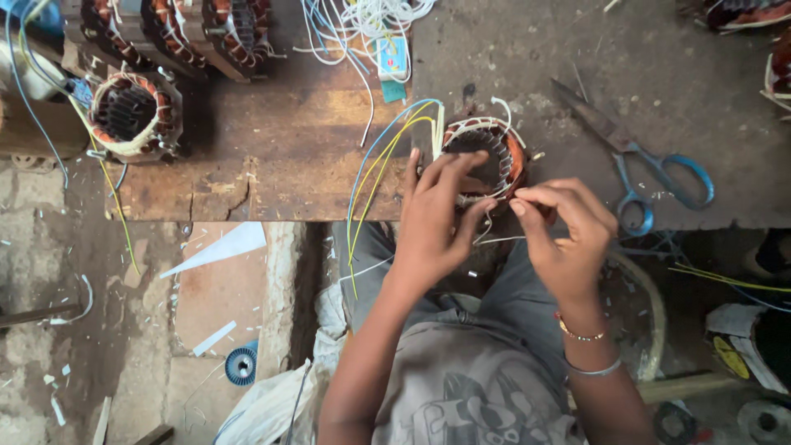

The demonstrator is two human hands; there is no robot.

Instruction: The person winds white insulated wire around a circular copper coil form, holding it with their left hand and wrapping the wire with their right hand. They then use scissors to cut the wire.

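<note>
A round motor stator (503,148) with copper windings and white lacing lies on the worn wooden bench (288,156). My left hand (437,218) rests its fingers on the stator's near rim and grips it. My right hand (560,227) pinches a thin white lacing thread (494,240) at the stator's right front edge. Blue, yellow and white lead wires (375,165) run from the stator toward the left and hang over the bench edge.
Blue-handled scissors (651,177) lie to the right of the stator. Another wound stator (132,115) sits at the left, with several more (189,33) along the back. A bundle of white wires (362,25) lies at the top. A blue spool (241,365) is on the floor.
</note>
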